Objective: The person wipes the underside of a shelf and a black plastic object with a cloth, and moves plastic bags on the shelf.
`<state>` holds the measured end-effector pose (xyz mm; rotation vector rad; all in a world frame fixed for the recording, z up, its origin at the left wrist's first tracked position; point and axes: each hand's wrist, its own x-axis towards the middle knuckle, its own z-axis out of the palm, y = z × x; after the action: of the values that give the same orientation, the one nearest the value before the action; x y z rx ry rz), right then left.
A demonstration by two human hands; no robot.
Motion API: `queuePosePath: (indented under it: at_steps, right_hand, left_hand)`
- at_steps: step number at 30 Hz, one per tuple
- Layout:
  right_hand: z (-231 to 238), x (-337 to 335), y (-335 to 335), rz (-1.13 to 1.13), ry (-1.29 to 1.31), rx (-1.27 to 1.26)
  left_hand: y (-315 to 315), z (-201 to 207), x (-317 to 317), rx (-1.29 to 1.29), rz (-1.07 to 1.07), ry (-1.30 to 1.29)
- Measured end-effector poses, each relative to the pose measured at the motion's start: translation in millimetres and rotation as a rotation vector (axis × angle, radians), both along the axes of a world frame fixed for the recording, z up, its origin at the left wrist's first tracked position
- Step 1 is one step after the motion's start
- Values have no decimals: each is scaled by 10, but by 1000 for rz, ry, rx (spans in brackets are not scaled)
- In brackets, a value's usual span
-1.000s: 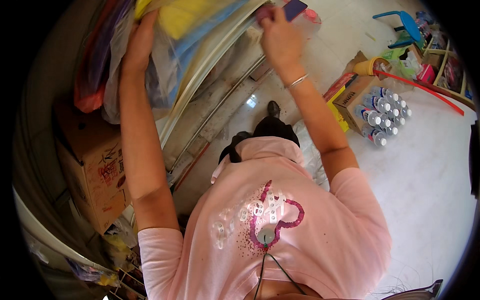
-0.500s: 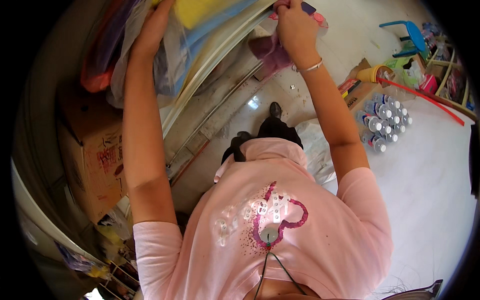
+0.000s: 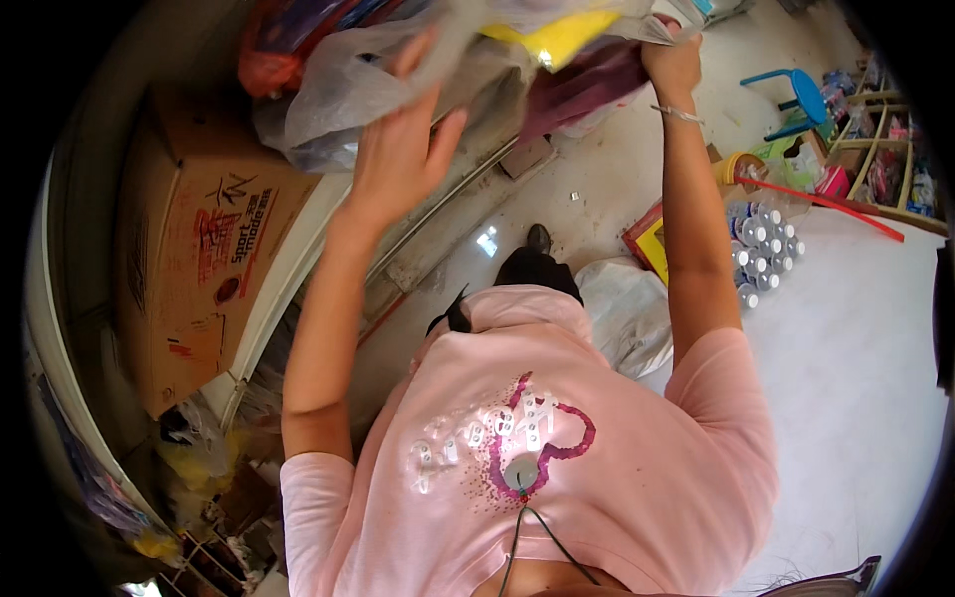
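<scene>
In the upper middle, my left hand (image 3: 398, 159) is raised with its fingers apart, the thumb standing off to the right. Blurred fingertips overlap a clear plastic bag (image 3: 343, 95), and I cannot tell whether they touch it. My right hand (image 3: 673, 68), further right and near the top edge, is closed on a maroon cloth (image 3: 587, 88) that hangs to its left. A pale plastic edge lies over those fingers. Between the hands a yellow piece (image 3: 557, 38) shows among the plastic. A red bag (image 3: 269, 65) lies at the upper left.
A cardboard box (image 3: 224, 249) stands on the shelf at my left. Bottles (image 3: 761, 249) in a pack stand on a white table (image 3: 846, 328) at my right. A blue stool (image 3: 801, 98) and compartmented shelving (image 3: 880, 149) are at the far right. A white sack (image 3: 627, 313) lies below.
My left hand has come off the plastic bags, moving right and nearer, with its fingers spread. The right hand has shifted right, and the maroon cloth now stretches between the hands.
</scene>
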<state>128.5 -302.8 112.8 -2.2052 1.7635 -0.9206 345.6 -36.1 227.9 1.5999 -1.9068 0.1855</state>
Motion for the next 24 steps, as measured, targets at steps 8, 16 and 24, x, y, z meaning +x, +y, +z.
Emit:
queuePosePath:
  at_steps: [8,16,24]
  right_hand:
    - [-483,354,907,616,-253,99]
    - [-538,586,710,427,-270,-210]
    - [-380,878,1147,623,-74,-636]
  left_hand:
    - [1668,-597,83,439,134,471]
    - [2930,-1439,193,678,469,850]
    - [3555,-1988,40,688,545,1008]
